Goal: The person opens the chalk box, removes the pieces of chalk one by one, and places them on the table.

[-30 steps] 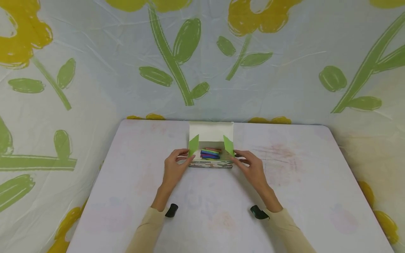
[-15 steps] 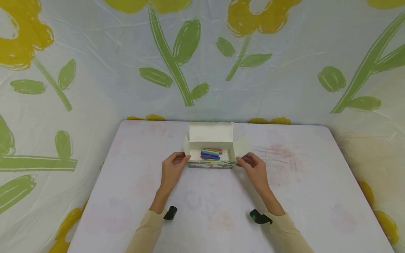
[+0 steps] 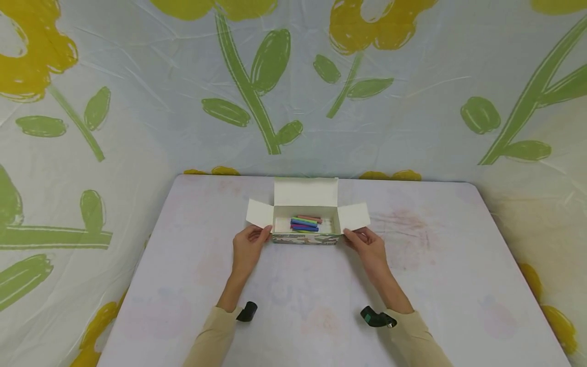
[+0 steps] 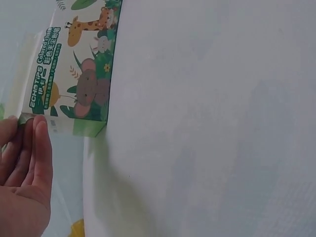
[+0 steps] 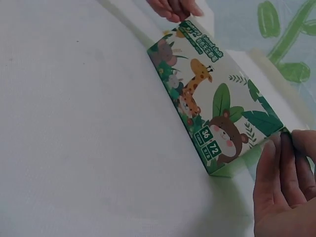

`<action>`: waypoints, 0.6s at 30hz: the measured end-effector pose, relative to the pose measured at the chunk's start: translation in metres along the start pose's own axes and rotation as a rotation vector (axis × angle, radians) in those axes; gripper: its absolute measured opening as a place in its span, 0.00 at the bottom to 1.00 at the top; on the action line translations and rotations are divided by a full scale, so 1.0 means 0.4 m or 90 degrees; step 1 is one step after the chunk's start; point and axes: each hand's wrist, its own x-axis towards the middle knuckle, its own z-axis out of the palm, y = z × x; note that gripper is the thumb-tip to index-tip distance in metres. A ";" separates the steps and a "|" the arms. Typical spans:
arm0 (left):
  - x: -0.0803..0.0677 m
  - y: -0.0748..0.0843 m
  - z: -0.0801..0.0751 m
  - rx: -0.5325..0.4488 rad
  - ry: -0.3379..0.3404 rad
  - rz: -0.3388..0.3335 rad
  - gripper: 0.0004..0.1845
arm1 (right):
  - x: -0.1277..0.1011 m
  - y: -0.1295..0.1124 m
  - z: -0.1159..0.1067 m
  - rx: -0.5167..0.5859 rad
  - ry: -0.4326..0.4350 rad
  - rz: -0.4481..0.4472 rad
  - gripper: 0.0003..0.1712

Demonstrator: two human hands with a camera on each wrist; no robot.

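1. Flowered cloth (image 3: 137, 102), pale with yellow blooms and green stems, hangs behind and to both sides of my work.
2. White table (image 3: 458, 285) with faint pink smudges runs from me to that cloth.
3. Cardboard box (image 3: 305, 238) stands in the middle of the far half of the table; its printed front, with a giraffe and a bear, faces me. Its lid (image 3: 305, 191) stands up at the back.
4. Two side flaps are folded outward: the left flap (image 3: 259, 213) and the right flap (image 3: 353, 215), both showing their white insides.
5. My left hand (image 3: 246, 248) pinches the left flap's near edge between thumb and fingers (image 4: 37, 143).
6. My right hand (image 3: 368, 245) pinches the right flap's near edge the same way, fingers (image 5: 279, 163) close together beside the box's corner.
7. Coloured chalk sticks (image 3: 306, 223) lie side by side inside the box: blue, green, purple, reddish.
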 end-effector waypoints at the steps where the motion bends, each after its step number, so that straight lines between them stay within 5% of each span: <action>1: 0.003 -0.013 0.001 -0.002 0.001 -0.008 0.10 | 0.002 0.003 0.000 0.008 0.005 0.015 0.15; 7: 0.018 -0.095 0.004 -0.036 0.009 -0.043 0.15 | 0.009 0.020 -0.006 0.080 -0.009 0.094 0.10; 18: 0.012 -0.106 0.008 -0.089 0.006 -0.128 0.17 | 0.003 0.028 0.001 0.192 -0.034 0.130 0.03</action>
